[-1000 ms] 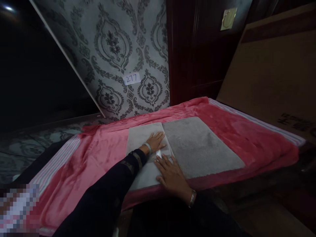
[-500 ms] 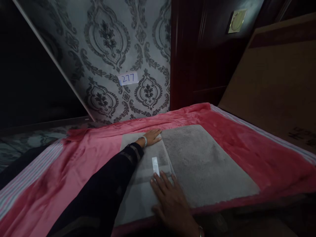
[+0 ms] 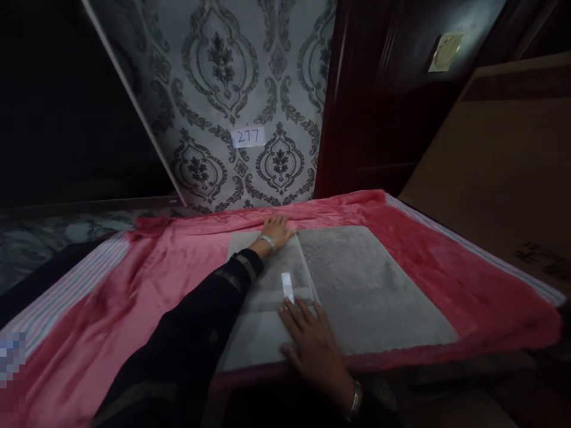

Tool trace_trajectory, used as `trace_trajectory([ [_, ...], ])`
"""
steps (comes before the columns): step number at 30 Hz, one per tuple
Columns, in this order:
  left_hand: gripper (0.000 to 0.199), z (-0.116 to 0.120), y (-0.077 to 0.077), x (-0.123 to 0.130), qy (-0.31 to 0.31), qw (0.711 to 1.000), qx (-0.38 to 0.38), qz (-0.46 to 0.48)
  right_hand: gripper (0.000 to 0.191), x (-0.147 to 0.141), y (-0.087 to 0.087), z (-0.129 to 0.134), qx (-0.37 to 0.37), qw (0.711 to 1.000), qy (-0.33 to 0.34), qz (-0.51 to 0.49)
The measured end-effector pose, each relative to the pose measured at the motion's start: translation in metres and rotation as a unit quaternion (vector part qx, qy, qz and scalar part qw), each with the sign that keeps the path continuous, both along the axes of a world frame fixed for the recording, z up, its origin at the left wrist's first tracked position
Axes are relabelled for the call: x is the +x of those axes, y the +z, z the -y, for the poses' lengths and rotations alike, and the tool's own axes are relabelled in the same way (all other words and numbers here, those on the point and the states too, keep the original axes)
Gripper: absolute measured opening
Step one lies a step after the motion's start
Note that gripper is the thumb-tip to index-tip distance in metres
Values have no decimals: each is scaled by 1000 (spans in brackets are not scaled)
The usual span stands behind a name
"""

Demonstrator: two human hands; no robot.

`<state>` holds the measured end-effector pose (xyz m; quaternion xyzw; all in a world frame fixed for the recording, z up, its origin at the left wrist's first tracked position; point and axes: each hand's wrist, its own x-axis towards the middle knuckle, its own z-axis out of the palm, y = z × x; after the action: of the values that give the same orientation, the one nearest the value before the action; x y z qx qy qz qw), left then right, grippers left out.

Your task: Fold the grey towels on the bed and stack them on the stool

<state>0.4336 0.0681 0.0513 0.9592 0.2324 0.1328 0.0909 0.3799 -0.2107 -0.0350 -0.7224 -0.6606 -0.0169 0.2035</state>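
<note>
A grey plush mat (image 3: 370,285) lies with its left part folded over, so the smooth pale backing (image 3: 259,333) faces up. A small white label (image 3: 286,286) is on that backing near the fold. My left hand (image 3: 275,232) rests flat with fingers spread at the far edge of the folded flap, its fingertips over the pink blanket. Closer to me, my right hand (image 3: 312,342) lies on the flap, fingers apart, fingertips beside the label. Each hand lies palm down and grasps nothing. A bracelet shows at each wrist.
The pink blanket (image 3: 173,285) with striped edging spreads beneath the mat. Behind it stands a patterned wall (image 3: 223,119) with a paper marked 277 (image 3: 248,137). A large cardboard sheet or box (image 3: 499,160) leans at right; a dark panel (image 3: 75,119) stands left.
My left hand has slid slightly away from me, past the flap's far edge. My right hand stays by the label. The whole view has shifted a little.
</note>
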Motion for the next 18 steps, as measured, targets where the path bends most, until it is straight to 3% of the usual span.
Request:
trace_trajectory([
  [4,63,72,-10,-88,-223,974,-31,-35,63,6,1,4,-6,1000,6,-10],
  [6,71,106,-23,-133,-293,953,-38,-63,55,23,9,4,-30,997,60,-25],
  [9,84,136,-42,-177,-277,956,-58,-84,39,55,35,-9,-91,985,139,-45],
  [13,81,148,-55,-189,-231,967,-50,-92,43,73,71,-66,-100,984,146,-22],
  [15,77,151,-55,-187,-223,970,-46,-85,50,71,76,-103,-108,977,185,0],
  [18,75,155,-54,-188,-215,972,-50,-78,61,74,64,-152,-129,961,238,48],
])
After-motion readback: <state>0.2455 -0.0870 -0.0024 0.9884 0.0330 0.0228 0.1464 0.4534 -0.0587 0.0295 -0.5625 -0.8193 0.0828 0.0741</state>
